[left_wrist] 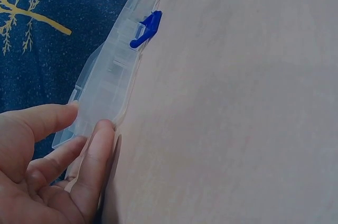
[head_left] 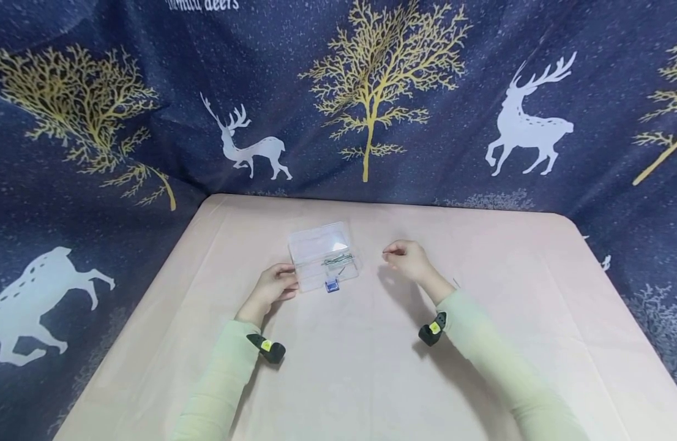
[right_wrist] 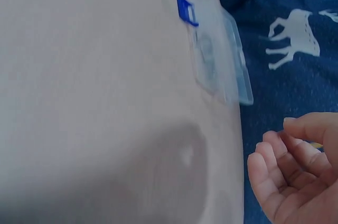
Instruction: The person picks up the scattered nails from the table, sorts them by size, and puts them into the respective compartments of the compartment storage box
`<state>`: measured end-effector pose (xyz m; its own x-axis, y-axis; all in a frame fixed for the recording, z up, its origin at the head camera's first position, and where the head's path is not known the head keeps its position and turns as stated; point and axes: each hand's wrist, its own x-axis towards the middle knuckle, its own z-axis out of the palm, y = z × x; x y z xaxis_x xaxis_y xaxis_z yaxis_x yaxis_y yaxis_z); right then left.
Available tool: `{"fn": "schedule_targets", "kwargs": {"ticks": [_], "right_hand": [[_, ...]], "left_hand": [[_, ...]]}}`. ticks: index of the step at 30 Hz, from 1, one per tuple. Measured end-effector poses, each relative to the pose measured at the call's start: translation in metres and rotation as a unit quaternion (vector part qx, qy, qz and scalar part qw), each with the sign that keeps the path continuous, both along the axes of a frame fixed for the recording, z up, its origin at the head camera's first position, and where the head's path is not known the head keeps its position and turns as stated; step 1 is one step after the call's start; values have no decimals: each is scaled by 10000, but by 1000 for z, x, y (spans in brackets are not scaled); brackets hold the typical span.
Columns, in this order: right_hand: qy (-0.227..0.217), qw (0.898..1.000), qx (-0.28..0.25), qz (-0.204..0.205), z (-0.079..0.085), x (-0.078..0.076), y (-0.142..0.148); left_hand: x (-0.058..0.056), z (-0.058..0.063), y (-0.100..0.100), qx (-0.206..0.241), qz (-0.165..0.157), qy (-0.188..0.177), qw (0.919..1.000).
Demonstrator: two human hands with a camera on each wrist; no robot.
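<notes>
A clear plastic storage box (head_left: pixel 311 280) lies on the table with its lid (head_left: pixel 315 244) raised at the back. Slender metal pins (head_left: pixel 337 260) lie in its right part, and a blue latch (head_left: pixel 332 285) hangs at the front. My left hand (head_left: pixel 273 285) holds the box's left end, thumb (left_wrist: pixel 55 118) on one side and fingers on the other. To the right of the box, my right hand (head_left: pixel 409 260) is held above the table, thumb tip brought against the index finger (right_wrist: pixel 303 152). I cannot tell whether something thin is between those fingertips.
A thin metal piece (head_left: pixel 456 283) lies on the table beside the right wrist. The table (head_left: pixel 360 367) has a pale pink cover. Behind it hangs a dark blue cloth (head_left: pixel 327 153) with deer and trees. Each wrist wears a small black camera (head_left: pixel 273 352).
</notes>
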<state>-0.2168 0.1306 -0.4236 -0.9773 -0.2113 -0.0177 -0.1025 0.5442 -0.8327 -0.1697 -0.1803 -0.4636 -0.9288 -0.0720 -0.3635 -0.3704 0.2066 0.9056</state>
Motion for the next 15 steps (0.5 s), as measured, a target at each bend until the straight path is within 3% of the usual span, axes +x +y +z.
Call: {"fn": "schedule_targets", "kwargs": {"ticks": [15], "right_hand": [[108, 9952, 769, -589, -5, -8, 39]], "left_hand": [[-1, -1, -2, 106, -24, -11, 9999]]}}
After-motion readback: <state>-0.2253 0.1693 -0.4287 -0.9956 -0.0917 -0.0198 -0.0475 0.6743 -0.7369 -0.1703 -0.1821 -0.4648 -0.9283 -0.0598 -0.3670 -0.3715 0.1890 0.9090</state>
